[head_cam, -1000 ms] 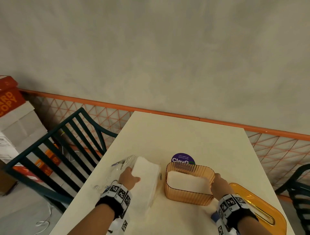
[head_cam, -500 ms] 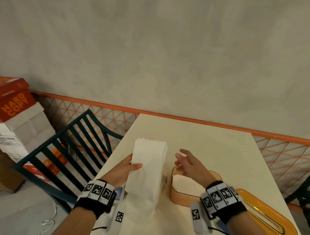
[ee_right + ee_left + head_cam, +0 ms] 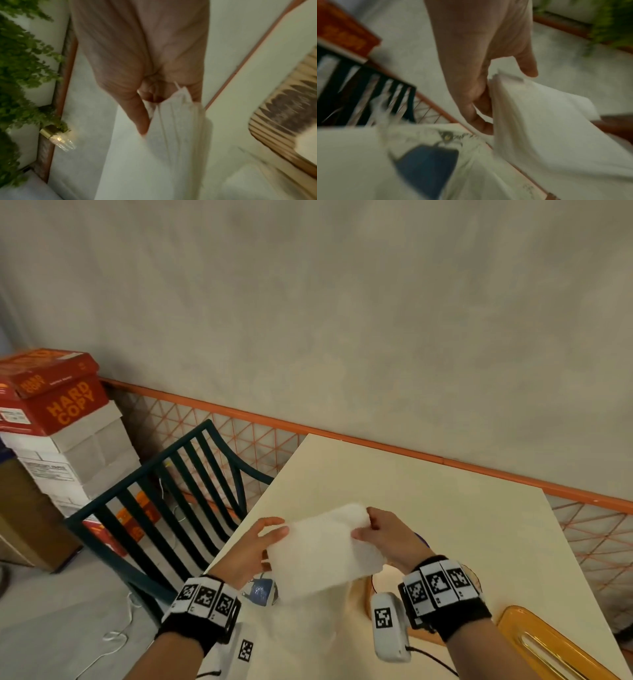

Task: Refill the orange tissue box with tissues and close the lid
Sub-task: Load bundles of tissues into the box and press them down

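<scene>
Compared with half a second earlier, the stack of tissues (image 3: 325,549) is now held by both hands instead of one, and is raised above the table (image 3: 445,508) at a slant rather than stood on end. At its left end it is gripped by the left hand (image 3: 253,546), thumb on top and fingers beneath; the left wrist view, though blurred, shows the fingers curled round the stack's edge. Below that hand the emptied tissue wrapper (image 3: 260,592) lies on the table. The right end is pinched by the right hand (image 3: 387,534), which was open and reaching a moment ago. The orange tissue box (image 3: 371,585) is mostly hidden under the stack and the right wrist; tissue is seen inside it in the right wrist view. The orange lid (image 3: 548,642) lies off the box, at the table's right edge. Judged: the stack is secured for lowering into the box; closing is not yet begun.
</scene>
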